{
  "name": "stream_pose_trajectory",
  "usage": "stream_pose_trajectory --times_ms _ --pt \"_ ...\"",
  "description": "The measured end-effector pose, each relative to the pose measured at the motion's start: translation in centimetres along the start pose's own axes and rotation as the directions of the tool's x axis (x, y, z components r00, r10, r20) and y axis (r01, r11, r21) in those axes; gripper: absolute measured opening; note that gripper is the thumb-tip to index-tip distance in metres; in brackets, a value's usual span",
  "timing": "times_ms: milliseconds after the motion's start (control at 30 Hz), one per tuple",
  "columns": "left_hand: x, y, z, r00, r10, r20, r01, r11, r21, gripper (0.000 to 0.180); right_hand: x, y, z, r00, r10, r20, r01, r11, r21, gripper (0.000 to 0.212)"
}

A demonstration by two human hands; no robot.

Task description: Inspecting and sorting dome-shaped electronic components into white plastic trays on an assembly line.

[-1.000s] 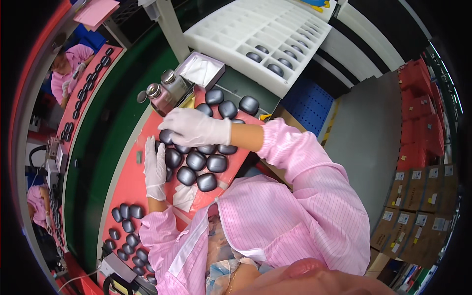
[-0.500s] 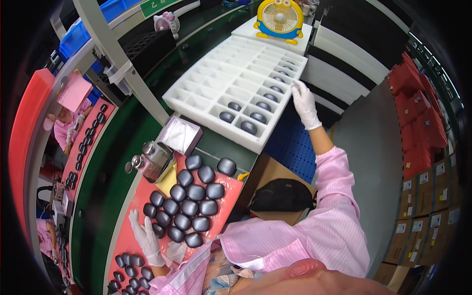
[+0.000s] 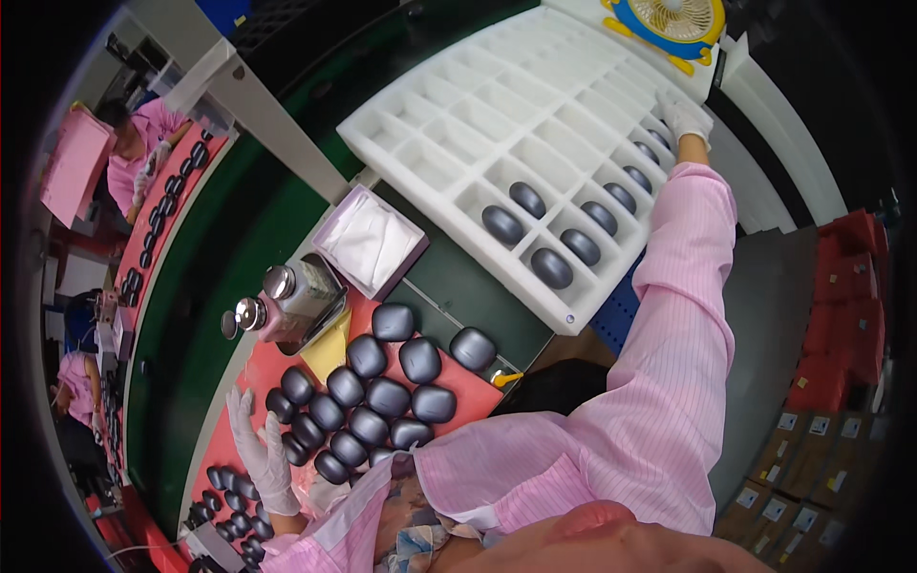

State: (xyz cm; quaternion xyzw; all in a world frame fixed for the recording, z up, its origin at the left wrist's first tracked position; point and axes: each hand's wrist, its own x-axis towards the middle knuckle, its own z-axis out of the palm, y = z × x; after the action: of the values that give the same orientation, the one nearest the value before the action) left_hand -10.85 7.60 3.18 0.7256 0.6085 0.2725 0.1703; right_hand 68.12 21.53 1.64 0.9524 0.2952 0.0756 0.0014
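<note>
My right hand [image 3: 685, 118], in a white glove, reaches to the far right side of a white foam tray [image 3: 382, 177]. Its fingers stretch over the tray's edge, with no held thing visible. Dark grey rounded cases [image 3: 551, 268] lie singly in compartments along the tray's right side, and two more sit one row inward. The hand hides the farthest ones. At lower left, my gloved left hand [image 3: 263, 456] is raised with its fingers spread, holding nothing. It is beside a group of similar dark cases [image 3: 387, 397] on a pink-red mat [image 3: 465, 406].
A lilac box [image 3: 406, 256] holding white tissue stands by pump bottles [image 3: 296, 291] and a yellow pad [image 3: 330, 349]. A grey post [image 3: 277, 134] rises near the green conveyor belt [image 3: 177, 382]. A yellow-blue fan [image 3: 669, 24] stands behind the tray. Cartons [image 3: 793, 449] are stacked right.
My right hand has moved farther along the tray's right side, toward the fan. The whole view has shifted. My left hand stays spread beside the cases.
</note>
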Motion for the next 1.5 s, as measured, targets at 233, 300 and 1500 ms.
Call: stream_pose_trajectory --times_ms 233,300,1500 --pt "0.4 1.7 0.4 0.996 -0.076 -0.037 0.069 0.986 -0.149 0.045 -11.8 -5.8 -4.4 0.789 -0.293 -0.54 0.6 0.559 0.573 0.024" --pt "-0.1 1.9 0.0 0.998 0.033 -0.059 -0.036 0.998 -0.047 0.045 -20.3 -8.6 -6.5 0.742 -0.564 -0.361 0.636 0.424 0.645 0.022" --pt "-3.1 2.0 -1.9 0.984 0.057 -0.17 -0.056 0.998 0.007 0.043 -3.5 1.1 0.9 0.955 -0.151 -0.256 0.263 0.833 0.487 0.045"
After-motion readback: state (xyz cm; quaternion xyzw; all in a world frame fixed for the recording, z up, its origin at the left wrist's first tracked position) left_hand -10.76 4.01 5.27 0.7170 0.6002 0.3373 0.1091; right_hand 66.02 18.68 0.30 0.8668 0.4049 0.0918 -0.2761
